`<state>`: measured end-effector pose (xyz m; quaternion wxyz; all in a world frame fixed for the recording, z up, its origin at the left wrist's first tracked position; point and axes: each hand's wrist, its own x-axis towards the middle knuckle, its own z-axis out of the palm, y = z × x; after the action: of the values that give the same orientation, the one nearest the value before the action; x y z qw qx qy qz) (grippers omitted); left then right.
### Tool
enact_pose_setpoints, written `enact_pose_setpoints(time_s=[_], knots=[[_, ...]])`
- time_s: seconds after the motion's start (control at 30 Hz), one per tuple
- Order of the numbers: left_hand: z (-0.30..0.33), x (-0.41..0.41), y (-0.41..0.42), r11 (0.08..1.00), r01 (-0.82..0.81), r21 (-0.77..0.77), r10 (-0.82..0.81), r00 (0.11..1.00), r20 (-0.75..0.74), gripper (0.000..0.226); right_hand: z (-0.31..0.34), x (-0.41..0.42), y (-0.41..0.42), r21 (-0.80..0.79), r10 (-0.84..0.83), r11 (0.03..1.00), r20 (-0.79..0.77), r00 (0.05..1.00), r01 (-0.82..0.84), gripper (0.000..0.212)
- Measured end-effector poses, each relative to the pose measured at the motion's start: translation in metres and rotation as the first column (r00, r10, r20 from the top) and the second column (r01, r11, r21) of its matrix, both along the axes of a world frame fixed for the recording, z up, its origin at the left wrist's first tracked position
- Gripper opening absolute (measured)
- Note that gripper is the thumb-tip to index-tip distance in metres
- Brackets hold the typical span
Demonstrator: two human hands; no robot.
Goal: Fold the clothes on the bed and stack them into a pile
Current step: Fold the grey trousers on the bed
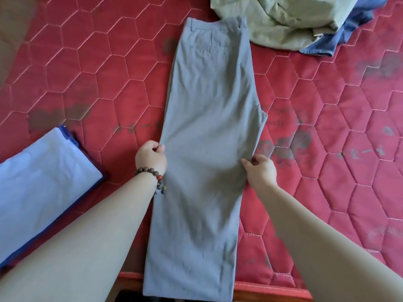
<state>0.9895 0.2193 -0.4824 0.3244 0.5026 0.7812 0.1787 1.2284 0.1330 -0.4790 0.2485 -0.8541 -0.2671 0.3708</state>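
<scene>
Grey trousers [209, 131] lay flat along the middle of the red quilted mattress [87, 62], folded lengthwise leg on leg, waistband at the far end and hems hanging over the near edge. The left hand [150, 156] pinched the left edge of the trousers about halfway down, fingers curled round the cloth and thumb on top. The right hand [260, 171] gripped the opposite edge at much the same level, just below the crotch point, fingers curled under the fabric and thumb pressed on top. A bead bracelet [152, 175] with one red bead sat on the left wrist.

To the left, on the mattress and apart from the trousers, lay a folded light blue garment [41, 182] with a darker blue edge showing beneath it. At the far right, an olive green garment [283, 20] lay crumpled, its near edge touching or just overlapping the trousers' waistband corner. A blue denim piece [340, 38] stuck out from under the green one. Dark smudges marked the mattress in several places
</scene>
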Motion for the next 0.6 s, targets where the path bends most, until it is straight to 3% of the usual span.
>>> enact_pose_setpoints(time_s=[0.1, 0.27, 0.47, 0.6], knots=[[-0.003, -0.005, 0.006, 1.000, 0.009, -0.027, -0.009, 1.000, -0.009, 0.017, -0.002, 0.001, 0.002, 0.001, -0.019, 1.000, -0.014, 1.000, 0.019, 0.010], [0.002, -0.003, 0.031, 0.992, 0.113, -0.049, -0.110, 0.992, 0.068, 0.018, 0.001, 0.010, 0.025, -0.008, -0.077, 0.997, -0.010, 0.997, 0.077, 0.038], [0.011, 0.027, 0.095, 0.970, 0.227, 0.087, -0.236, 0.965, 0.115, 0.029, 0.003, 0.025, 0.076, 0.024, -0.106, 0.994, 0.031, 0.994, 0.105, 0.030], [0.006, 0.026, 0.118, 0.975, 0.192, 0.109, -0.199, 0.978, 0.059, 0.026, -0.003, 0.032, 0.080, 0.009, -0.094, 0.996, 0.092, 0.991, 0.093, 0.028]])
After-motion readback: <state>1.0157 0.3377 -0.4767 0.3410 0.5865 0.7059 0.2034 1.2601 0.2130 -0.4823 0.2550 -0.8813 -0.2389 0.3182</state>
